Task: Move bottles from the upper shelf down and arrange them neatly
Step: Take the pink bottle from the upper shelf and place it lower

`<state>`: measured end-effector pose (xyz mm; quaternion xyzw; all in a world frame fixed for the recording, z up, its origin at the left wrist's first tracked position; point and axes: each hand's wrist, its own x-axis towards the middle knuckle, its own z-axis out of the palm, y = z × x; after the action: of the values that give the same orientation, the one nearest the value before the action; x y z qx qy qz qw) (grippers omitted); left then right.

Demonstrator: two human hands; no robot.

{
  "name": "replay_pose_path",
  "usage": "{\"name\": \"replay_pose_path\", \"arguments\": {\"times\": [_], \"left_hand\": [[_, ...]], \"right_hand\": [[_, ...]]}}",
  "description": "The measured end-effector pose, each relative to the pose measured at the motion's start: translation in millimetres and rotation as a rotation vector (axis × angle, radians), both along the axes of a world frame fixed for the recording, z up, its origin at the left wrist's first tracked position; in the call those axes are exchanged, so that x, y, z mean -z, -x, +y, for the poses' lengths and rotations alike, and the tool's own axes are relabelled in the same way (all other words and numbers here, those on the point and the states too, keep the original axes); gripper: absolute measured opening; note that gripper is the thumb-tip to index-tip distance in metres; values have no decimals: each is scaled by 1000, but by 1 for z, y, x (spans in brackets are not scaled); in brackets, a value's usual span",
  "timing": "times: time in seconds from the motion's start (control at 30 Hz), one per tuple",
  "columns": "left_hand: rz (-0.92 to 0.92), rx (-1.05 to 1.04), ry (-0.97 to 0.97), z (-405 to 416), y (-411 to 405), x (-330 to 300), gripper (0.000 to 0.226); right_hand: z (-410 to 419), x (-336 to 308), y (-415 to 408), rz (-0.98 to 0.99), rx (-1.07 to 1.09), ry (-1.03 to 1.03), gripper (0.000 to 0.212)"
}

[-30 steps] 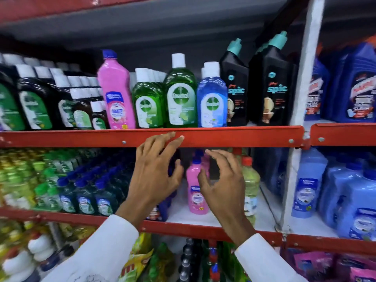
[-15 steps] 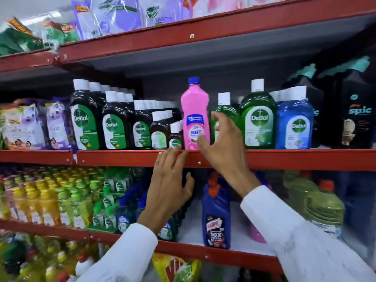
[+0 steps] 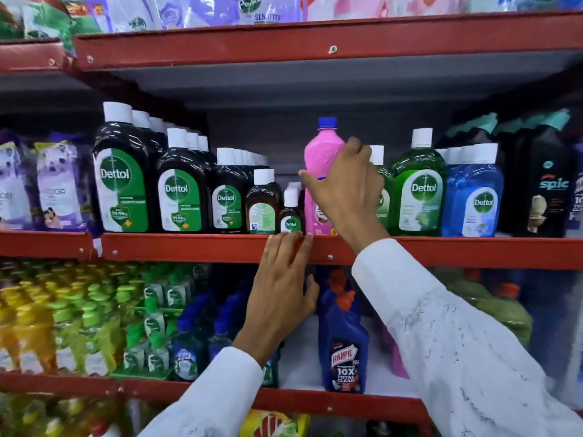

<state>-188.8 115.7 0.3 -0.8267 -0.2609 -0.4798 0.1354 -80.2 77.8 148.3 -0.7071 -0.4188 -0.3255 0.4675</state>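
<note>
A tall pink bottle [image 3: 320,152] with a blue cap stands upright on the upper red shelf [image 3: 189,246], between small brown Dettol bottles and green ones. My right hand [image 3: 345,187] wraps around its middle, thumb on the left side, fingers curled over the right shoulder. My left hand [image 3: 282,279] is lower, fingers spread, fingertips resting on the shelf's front lip just below the pink bottle. It holds nothing. On the lower shelf [image 3: 315,402] a blue Harpic bottle [image 3: 344,342] stands upright; part of another pink bottle [image 3: 398,362] shows behind my right sleeve.
Dark Dettol bottles [image 3: 121,184] in falling sizes fill the upper shelf's left. Green [image 3: 418,190] and blue Dettol bottles [image 3: 473,197] and black Spic bottles [image 3: 542,187] stand to the right. Yellow and green bottles [image 3: 79,316] crowd the lower shelf's left. Pouches lie on the top shelf.
My view tilted up. My right hand rose from the lower shelf to the pink bottle and closed around it. My left hand's fingertips stayed at the shelf lip.
</note>
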Motion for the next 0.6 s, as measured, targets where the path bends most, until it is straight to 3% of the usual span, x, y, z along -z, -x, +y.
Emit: {"name": "replay_pose_path", "arguments": {"times": [0.23, 0.6], "left_hand": [[6, -8, -21, 5, -1, -2, 66], [-26, -51, -12, 1, -7, 1, 72]], "right_hand": [[6, -8, -1, 24, 11, 0, 81], [-41, -19, -4, -94, -126, -291, 83]]}}
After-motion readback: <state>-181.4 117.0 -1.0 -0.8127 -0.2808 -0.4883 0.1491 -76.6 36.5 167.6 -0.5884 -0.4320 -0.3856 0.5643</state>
